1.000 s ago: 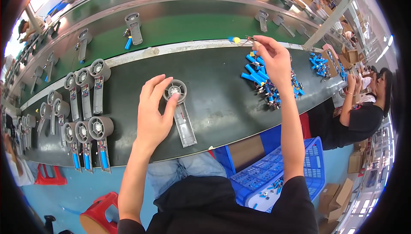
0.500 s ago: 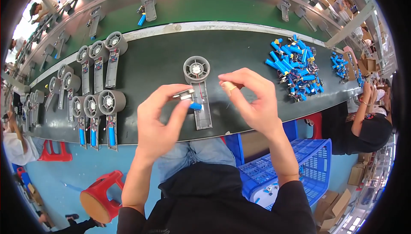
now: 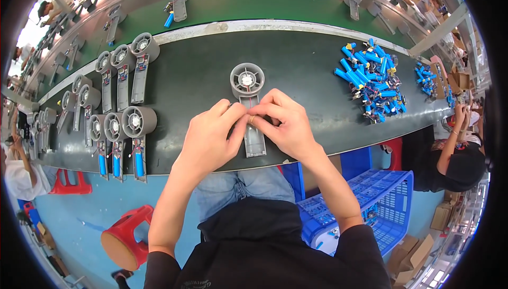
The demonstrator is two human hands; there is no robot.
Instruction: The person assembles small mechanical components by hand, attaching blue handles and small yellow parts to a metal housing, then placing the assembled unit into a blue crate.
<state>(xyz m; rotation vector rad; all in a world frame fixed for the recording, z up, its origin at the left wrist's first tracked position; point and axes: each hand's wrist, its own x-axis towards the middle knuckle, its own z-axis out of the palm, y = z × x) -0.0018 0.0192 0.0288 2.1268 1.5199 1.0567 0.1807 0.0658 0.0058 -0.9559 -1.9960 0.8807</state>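
Observation:
A grey fan housing [image 3: 246,79] with a long open handle shell [image 3: 255,144] lies on the dark bench in front of me, its round end away from me. My left hand [image 3: 214,134] and my right hand [image 3: 284,123] meet over the upper part of the shell, just below the round fan. Thumbs and index fingers of both are pinched together, fingertips almost touching. Whatever sits between them is hidden by the fingers. A pale band or tape [image 3: 252,120] shows at a right fingertip. Below my hands the bare inside of the shell shows.
Several similar fan housings [image 3: 138,123] stand in rows at the left, some with blue batteries. A heap of blue wired batteries [image 3: 374,80] lies at the right. Behind runs a green conveyor [image 3: 233,3] carrying more housings. A blue crate [image 3: 389,204] and red stool [image 3: 127,238] are below the bench.
My hands have come together over the shell from either side. The blue battery and small circuit board seen at my left hand are now out of sight.

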